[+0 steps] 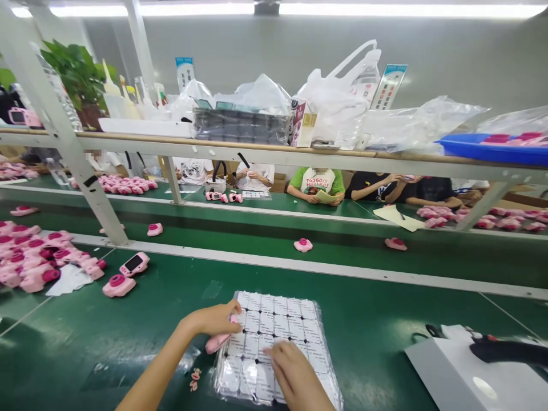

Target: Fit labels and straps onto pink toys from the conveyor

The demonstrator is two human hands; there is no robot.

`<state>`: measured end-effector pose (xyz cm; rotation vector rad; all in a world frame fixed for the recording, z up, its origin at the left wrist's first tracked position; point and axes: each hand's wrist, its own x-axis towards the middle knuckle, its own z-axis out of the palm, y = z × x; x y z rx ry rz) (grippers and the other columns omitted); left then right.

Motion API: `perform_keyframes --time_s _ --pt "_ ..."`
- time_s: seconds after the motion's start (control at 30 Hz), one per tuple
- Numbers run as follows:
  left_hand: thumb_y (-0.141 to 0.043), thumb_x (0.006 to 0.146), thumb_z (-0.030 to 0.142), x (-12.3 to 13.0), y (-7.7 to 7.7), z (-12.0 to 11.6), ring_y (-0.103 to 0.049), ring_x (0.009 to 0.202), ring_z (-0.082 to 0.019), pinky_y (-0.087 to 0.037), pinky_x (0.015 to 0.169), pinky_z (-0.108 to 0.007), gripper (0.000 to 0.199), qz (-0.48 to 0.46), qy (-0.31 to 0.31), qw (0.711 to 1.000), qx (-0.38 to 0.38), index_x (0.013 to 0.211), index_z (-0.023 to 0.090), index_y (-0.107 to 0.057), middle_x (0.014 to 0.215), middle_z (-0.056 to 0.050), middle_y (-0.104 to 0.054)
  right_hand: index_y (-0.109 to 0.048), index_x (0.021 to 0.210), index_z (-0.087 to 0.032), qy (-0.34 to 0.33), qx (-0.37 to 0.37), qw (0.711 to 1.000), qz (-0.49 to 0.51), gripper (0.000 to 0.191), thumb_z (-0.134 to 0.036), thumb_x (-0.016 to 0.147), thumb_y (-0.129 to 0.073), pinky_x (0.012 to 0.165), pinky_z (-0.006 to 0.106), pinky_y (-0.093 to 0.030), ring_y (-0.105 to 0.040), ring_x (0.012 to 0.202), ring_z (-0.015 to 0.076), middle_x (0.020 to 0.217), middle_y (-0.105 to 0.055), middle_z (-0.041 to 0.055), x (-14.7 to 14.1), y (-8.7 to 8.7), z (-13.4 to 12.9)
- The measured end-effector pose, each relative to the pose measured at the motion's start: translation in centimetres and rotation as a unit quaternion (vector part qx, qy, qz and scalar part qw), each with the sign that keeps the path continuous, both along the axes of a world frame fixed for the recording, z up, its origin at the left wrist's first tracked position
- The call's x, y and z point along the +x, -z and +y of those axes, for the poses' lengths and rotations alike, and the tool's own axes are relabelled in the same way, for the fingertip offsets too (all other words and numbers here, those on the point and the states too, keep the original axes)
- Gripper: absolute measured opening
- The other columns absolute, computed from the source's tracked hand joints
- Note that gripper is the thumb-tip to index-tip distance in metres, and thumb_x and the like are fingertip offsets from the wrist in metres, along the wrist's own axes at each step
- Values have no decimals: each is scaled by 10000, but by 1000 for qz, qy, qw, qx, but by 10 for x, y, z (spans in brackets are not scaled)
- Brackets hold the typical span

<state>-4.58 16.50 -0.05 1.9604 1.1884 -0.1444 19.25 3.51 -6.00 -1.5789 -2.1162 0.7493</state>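
Observation:
My left hand (pixel 220 321) is closed around a pink toy camera (pixel 216 343), partly covered by my fingers, at the left edge of a sheet of white pieces (pixel 282 326). That sheet lies flat on the green bench in clear plastic, its white rectangles printed with small text and set in rows with dark spots between them. Over its lower middle is my right hand (pixel 291 365), fingers drawn together with the tips down at the sheet. Whatever is between those fingertips is hidden. Small pink pieces (pixel 194 379) lie to the left of the sheet.
Pink toy cameras (pixel 32 257) are heaped at the left, with two (pixel 119 285) standing apart. Several more ride the sunken green strip (pixel 257 234) beyond the rail. A grey-white device (pixel 479 365) stands right. People sit across, below a loaded shelf (pixel 240 145).

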Motion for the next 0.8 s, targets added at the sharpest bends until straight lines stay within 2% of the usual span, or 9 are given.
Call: perform_keyframes --time_s 0.07,0.13,0.2,0.27,0.4,0.53,0.6,0.7,0.8 --pt "-574 824 416 1 2 0 -614 983 -270 -445 856 -397 538 -2 -3 1000 5 1294 166 -489 1149 -117 -631 -532 1319 -230 -16 52 998 -15 420 -54 948 -443 1027 491 -412 -477 1240 259 1340 -522 89 -21 8 42" --pt "-596 850 393 3 3 -1 -617 976 -247 -459 879 -421 501 -4 -7 1000 6 1284 163 -495 1128 -98 -634 -555 1310 -215 -20 83 996 -30 487 21 905 -421 1027 519 -384 -446 1263 302 1369 -507 118 -36 18 75" --pt "-608 869 389 3 5 -2 -621 961 -236 -472 889 -441 486 -2 -13 1000 6 1285 164 -496 1108 -86 -639 -597 1250 -183 -26 100 994 -38 454 37 883 -445 1003 523 -390 -462 1238 314 1336 -535 125 -44 29 96" --pt "-606 882 394 3 6 -2 -624 960 -235 -479 895 -453 475 0 -21 1000 7 1286 168 -500 1112 -83 -640 -619 1182 -164 -34 112 992 -37 385 26 879 -475 982 499 -406 -488 1200 286 1269 -572 96 -44 36 105" --pt "-594 894 395 6 10 -2 -624 962 -231 -483 896 -452 444 5 -37 999 18 1266 168 -511 1106 -81 -639 -619 1062 -152 -51 115 992 0 285 6 852 -511 962 430 -413 -508 1120 225 1141 -588 45 -38 36 107" --pt "-603 875 397 10 11 0 -632 824 -208 -506 802 -421 422 17 -51 998 23 1222 166 -539 974 -60 -653 -596 983 -158 -58 80 992 82 272 -3 779 -506 924 378 -421 -522 1028 203 1041 -585 40 -33 19 109" --pt "-631 827 393 10 9 0 -637 797 -229 -498 780 -422 431 10 -56 998 26 1188 166 -567 920 -66 -662 -593 957 -173 -61 48 988 133 239 -41 782 -496 872 340 -444 -550 947 188 974 -603 35 -27 8 106" --pt "-637 763 415 5 -1 -5 -632 916 -314 -460 840 -457 449 -44 -59 996 41 1135 165 -604 985 -126 -670 -605 941 -180 -49 8 976 211 128 -178 849 -517 812 309 -461 -577 869 178 916 -625 36 -12 -9 91" --pt "-473 843 546 2 -17 -21 -586 1065 -308 -433 930 -418 499 -160 -41 985 38 1126 158 -606 1128 -144 -641 -613 1001 -175 -15 -16 961 276 266 -404 871 -577 766 295 -469 -591 864 188 920 -624 54 6 -26 63"
